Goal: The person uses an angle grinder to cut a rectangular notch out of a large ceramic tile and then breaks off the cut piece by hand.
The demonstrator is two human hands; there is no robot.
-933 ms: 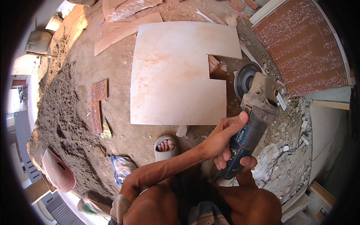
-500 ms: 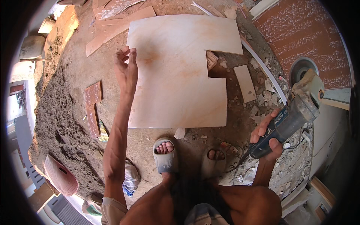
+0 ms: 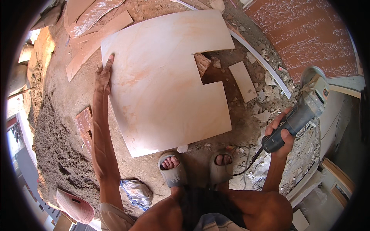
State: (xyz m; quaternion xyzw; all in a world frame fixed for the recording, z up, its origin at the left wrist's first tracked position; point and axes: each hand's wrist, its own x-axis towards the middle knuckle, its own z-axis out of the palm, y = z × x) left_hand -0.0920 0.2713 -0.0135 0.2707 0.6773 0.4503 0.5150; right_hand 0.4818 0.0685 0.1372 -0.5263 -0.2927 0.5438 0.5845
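A large cream tile with faint orange veining lies before my feet, a rectangular notch cut into its right side. My left hand grips its left edge, thumb on top and the other fingers out of sight beneath. Off to the right, my right hand is wrapped round the body of an angle grinder, held up away from the tile. The grinder's disc points to the far side; whether it spins cannot be told. A narrow cream offcut rests beside the notch.
Broken tile rubble and a long white strip lie right of the tile. Brown patterned tiles stand at the far right. The grinder's cord loops near my right sandal. Left are a sand heap and brown pieces.
My left hand has come down from above the tile and taken hold of its left edge. The tile has turned and its near-left corner sits closer to me. The grinder stays in my right hand.
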